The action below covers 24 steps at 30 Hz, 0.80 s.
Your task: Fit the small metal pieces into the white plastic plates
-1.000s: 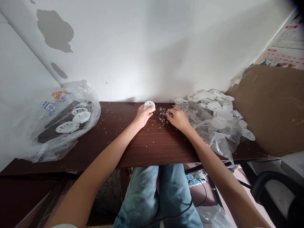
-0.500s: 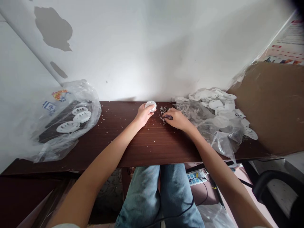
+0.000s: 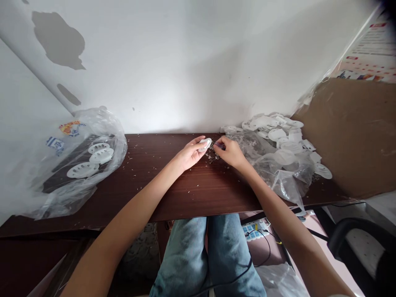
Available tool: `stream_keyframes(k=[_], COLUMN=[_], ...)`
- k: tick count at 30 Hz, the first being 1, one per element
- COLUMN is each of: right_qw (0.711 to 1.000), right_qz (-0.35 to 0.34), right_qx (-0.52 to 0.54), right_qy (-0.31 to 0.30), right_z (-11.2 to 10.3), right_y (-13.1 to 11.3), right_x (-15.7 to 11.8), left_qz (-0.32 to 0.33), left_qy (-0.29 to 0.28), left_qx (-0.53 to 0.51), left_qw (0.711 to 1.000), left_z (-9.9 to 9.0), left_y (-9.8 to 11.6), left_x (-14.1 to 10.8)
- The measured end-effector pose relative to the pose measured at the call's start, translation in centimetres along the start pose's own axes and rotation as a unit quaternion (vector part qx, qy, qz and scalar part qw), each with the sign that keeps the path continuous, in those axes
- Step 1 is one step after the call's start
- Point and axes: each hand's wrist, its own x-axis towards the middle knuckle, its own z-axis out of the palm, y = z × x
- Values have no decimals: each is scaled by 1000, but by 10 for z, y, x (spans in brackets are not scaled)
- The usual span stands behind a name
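A round white plastic disc point(image 3: 205, 144) is tilted up between the thumb and fingers of my left hand point(image 3: 191, 153), over the middle of the table. Close to its right edge is my right hand point(image 3: 228, 150), thumb and fingertips pinched together. Whatever sits in that pinch is too small to make out. Beneath and between the hands lies a scatter of tiny metal-looking pieces point(image 3: 211, 156) on the dark wood. More of these small pieces spread onto clear plastic at the right.
At the left, an open clear plastic bag point(image 3: 122, 144) holds several slotted white discs point(image 3: 83, 169). White plastic parts point(image 3: 276, 134) are heaped at the right on plastic film, beside a cardboard box point(image 3: 355, 136). The brown table point(image 3: 173, 198) meets the wall behind. A power strip point(image 3: 255, 231) lies below.
My left hand has moved slightly right and tipped the white disc more edge-on. My right hand has risen from the small pieces toward the disc's edge.
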Motion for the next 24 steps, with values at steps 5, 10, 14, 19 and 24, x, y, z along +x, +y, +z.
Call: stream_keyframes(k=[5, 10, 14, 19, 24], right_qw=[998, 996, 994, 987, 961], right_qz=[-24, -51, -47, -2, 51], right_qx=[47, 59, 82, 148, 266], right_qy=[37, 41, 50, 64, 55], right_z=[0, 12, 21, 27, 28], right_y=[-12, -19, -19, -22, -19], right_x=[-5, -13, -17, -15, -10], left_qz=[-32, -44, -5, -1, 3], left_qy=[22, 53, 50, 3, -32], left_qx=[-35, 58, 232, 253, 233], left_qw=[999, 996, 972, 968, 972], left_z=[7, 14, 17, 13, 8], left_y=[-7, -14, -23, -25, -23], left_x=[-2, -9, -15, -13, -9])
